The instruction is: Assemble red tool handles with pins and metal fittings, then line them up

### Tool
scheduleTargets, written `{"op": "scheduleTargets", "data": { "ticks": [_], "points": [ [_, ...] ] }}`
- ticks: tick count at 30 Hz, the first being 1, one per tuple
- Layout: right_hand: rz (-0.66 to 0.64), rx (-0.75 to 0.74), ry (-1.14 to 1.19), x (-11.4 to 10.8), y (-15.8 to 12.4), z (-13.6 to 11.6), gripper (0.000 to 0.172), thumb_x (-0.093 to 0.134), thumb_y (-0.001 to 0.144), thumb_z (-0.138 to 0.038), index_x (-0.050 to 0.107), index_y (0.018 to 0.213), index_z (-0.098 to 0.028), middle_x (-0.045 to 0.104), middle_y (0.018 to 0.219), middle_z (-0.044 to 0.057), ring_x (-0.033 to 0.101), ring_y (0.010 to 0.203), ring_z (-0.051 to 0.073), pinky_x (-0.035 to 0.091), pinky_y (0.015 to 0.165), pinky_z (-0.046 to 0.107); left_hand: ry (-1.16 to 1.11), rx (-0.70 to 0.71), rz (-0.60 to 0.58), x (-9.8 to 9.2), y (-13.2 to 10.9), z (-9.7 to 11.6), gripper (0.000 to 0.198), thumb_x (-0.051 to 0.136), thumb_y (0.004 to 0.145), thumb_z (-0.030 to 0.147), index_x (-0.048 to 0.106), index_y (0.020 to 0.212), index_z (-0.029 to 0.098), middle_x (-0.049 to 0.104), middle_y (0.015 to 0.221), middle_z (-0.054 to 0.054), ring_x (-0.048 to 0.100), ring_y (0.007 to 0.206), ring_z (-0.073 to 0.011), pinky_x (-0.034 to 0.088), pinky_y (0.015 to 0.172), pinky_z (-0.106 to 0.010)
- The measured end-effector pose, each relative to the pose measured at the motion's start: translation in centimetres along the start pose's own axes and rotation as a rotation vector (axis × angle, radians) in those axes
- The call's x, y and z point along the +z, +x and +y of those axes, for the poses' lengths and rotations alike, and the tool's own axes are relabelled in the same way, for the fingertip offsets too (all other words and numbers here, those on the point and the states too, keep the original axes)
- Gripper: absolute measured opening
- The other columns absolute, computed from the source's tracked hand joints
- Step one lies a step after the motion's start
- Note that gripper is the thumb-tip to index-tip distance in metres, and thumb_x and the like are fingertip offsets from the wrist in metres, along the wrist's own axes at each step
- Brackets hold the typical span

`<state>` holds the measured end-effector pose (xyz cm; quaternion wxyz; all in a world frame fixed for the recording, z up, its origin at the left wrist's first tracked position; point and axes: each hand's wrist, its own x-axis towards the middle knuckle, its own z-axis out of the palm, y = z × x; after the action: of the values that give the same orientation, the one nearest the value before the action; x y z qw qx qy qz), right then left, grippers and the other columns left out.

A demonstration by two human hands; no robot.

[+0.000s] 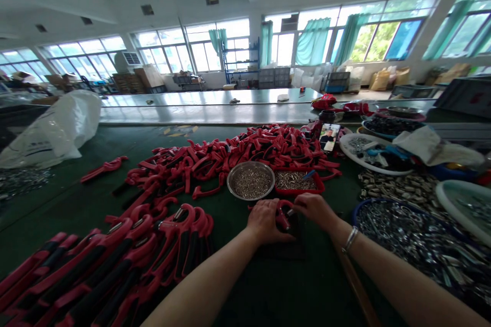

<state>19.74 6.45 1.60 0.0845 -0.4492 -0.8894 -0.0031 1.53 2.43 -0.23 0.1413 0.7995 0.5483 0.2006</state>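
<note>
My left hand (267,222) is closed round a red handle part (283,214) on the green table, just in front of the metal bowl. At the right side of that part, my right hand (312,208) has its fingers pinched on a small metal piece (292,211). A round bowl (251,181) of small metal pieces and a red tray (321,185) of pins, with a blue item in it, stand just beyond my hands. Red handles with black grips (184,237) lie in rows at the left, and a big pile of red handles (268,145) spreads behind the bowl.
At the right are a blue-rimmed basin (356,209) of metal parts, loose metal parts (406,187) and a white tray (345,145). A phone (329,138) stands behind the red tray. A plastic bag (72,122) lies at the left. A wooden handle (355,278) rests beneath my right forearm.
</note>
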Motion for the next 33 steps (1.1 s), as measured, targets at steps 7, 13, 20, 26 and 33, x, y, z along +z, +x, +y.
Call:
{"op": "scheduleTargets", "data": {
  "ticks": [7, 13, 20, 26, 33],
  "points": [
    [0.035, 0.105, -0.202, 1.7, -3.3, -1.8, 0.045, 0.044, 0.077, -0.003, 0.052, 0.118, -0.019, 0.063, 0.096, 0.01, 0.056, 0.087, 0.02, 0.045, 0.062, 0.024, 0.085, -0.018, -0.134, -0.5, 1.0, 0.0, 0.103, 0.066, 0.04, 0.069, 0.043, 0.125, 0.016, 0.049, 0.124, -0.011, 0.041, 0.116, -0.03, 0.027, 0.102, -0.039],
    [0.056, 0.38, -0.212, 1.2, -9.1, -1.0, 0.047, 0.049, 0.08, -0.028, 0.047, 0.123, -0.009, 0.061, 0.101, 0.019, 0.06, 0.085, 0.028, 0.049, 0.069, 0.038, 0.054, -0.01, -0.113, -0.6, 0.8, -0.2, 0.103, 0.064, 0.038, 0.073, 0.044, 0.123, 0.019, 0.051, 0.12, -0.009, 0.044, 0.113, -0.0275, 0.028, 0.101, -0.038],
    [0.095, 0.588, 0.47, 1.3, -15.1, -1.7, 0.057, 0.043, 0.076, -0.029, 0.037, 0.13, -0.012, 0.065, 0.094, 0.012, 0.064, 0.081, 0.023, 0.054, 0.064, 0.034, 0.07, -0.022, -0.099, -0.7, 0.9, -0.1, 0.1, 0.065, 0.038, 0.072, 0.046, 0.121, 0.021, 0.051, 0.119, -0.008, 0.044, 0.112, -0.0272, 0.026, 0.102, -0.039],
    [0.287, 0.355, 0.386, -0.6, -13.5, -2.9, 0.054, 0.039, 0.079, -0.024, 0.036, 0.133, -0.018, 0.054, 0.119, 0.014, 0.058, 0.099, 0.024, 0.051, 0.079, 0.037, 0.079, -0.013, -0.135, -0.8, 0.9, -0.3, 0.104, 0.064, 0.035, 0.073, 0.045, 0.123, 0.022, 0.05, 0.122, -0.009, 0.042, 0.114, -0.0284, 0.028, 0.101, -0.04],
    [0.157, 0.173, 0.272, -1.7, -12.7, -2.9, 0.059, 0.034, 0.079, -0.013, 0.03, 0.137, -0.023, 0.056, 0.116, 0.01, 0.06, 0.097, 0.02, 0.05, 0.08, 0.033, 0.052, -0.013, -0.136, -1.3, 0.8, -0.1, 0.1, 0.067, 0.035, 0.07, 0.047, 0.121, 0.023, 0.052, 0.12, -0.007, 0.044, 0.113, -0.0279, 0.028, 0.1, -0.037]
  ]
}}
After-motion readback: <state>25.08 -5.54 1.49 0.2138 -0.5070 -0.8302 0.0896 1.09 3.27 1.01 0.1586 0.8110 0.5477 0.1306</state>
